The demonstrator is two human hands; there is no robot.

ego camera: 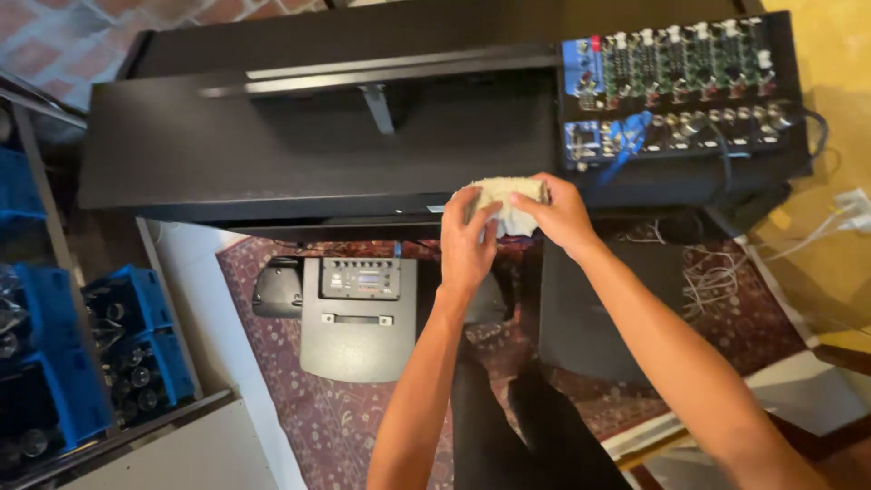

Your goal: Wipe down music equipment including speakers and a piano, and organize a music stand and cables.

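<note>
A small beige cloth is bunched at the front edge of a black closed piano lid. My left hand grips the cloth's lower left side with its fingers curled over it. My right hand holds the cloth's right side, thumb on top. Both hands meet at the piano's front edge, right of the middle.
An audio mixer with many knobs and blue cables sits on the piano's right end. Below stand a grey speaker and a black box on a patterned red rug. Blue bottle crates line the left.
</note>
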